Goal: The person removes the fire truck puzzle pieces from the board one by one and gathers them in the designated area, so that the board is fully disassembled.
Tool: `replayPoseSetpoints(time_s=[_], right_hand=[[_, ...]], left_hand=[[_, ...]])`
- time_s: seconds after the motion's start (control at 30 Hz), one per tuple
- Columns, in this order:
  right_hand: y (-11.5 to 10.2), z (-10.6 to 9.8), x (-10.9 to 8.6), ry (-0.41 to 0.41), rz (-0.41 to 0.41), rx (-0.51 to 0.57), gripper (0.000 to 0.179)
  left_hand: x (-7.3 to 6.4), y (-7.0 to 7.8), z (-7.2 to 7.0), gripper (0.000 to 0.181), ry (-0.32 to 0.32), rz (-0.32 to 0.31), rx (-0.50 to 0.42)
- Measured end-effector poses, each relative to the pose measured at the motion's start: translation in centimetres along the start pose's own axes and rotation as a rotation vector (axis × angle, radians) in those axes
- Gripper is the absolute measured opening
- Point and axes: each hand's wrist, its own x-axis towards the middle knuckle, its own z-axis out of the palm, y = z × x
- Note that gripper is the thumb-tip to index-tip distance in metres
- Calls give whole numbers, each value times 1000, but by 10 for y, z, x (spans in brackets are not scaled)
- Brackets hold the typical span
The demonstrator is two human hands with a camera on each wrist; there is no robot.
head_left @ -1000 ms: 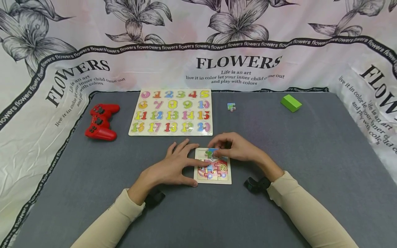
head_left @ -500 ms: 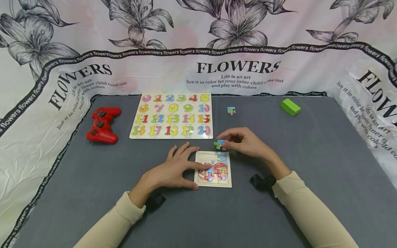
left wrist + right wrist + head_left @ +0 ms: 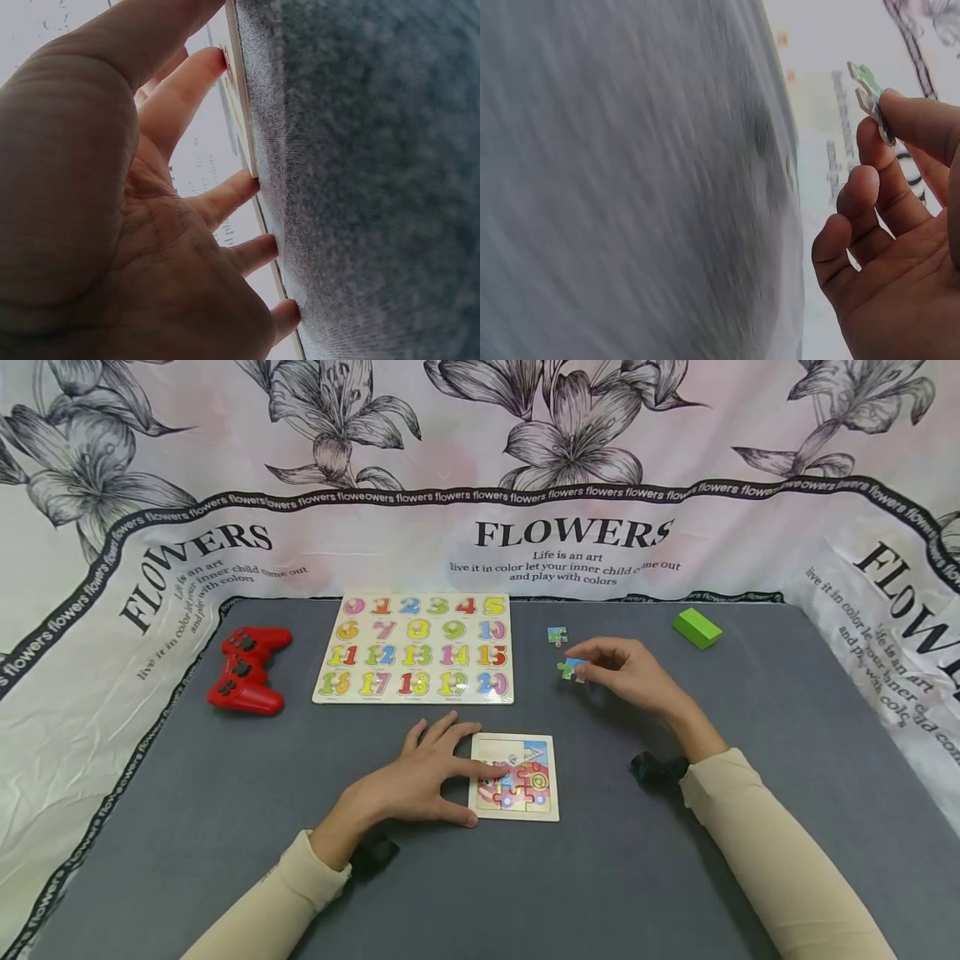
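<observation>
A person in cream sleeves is sitting or standing at a grey surface [image 3: 585, 885]. The left hand [image 3: 420, 783] is spreading its fingers wide, its index finger resting on a small framed puzzle [image 3: 516, 817] and its thumb reaching the lower left corner. The puzzle is lying flat near the middle; seated pieces are filling its lower part and upper right, and pale wood is showing at upper left. Beyond it, the right hand's [image 3: 630, 672] grip is narrow: thumb and index finger are pinching 1 green-and-blue jigsaw piece [image 3: 572, 669] above the surface. A loose piece [image 3: 557, 636] is lying just beyond. Farther left, a number board [image 3: 435, 643] is displaying 0 to 20 in 4 rows, with a red game controller [image 3: 250, 671] lying beside it. A green block [image 3: 697, 628] is lying at far right. Behind, a floral cloth [image 3: 390, 552] is hanging.
</observation>
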Motion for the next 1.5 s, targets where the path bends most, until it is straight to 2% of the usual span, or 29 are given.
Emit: replayPoseSetpoints(time_s=[0.3,0.57,1.0,1.17,1.37,1.5], right_hand=[[16,-29,18,43,89,-101,32],[29,-43,37,-16,168,-203,32],[33,-44,57,-29,184,-233,28],[34,-45,60,-43,208,-243,30],[37,-47,58,-59,184,-260,41],[41,-48,57,-49,189,-288,40]], left_hand=[[0,-1,0,68,-5,-1,-17],[0,-2,1,68,0,9,-9],[0,-3,1,68,-1,-4,2],[1,-2,1,68,-8,-10,0],[1,-2,1,68,-9,-5,-6],[1,-2,1,68,-4,-7,-6]])
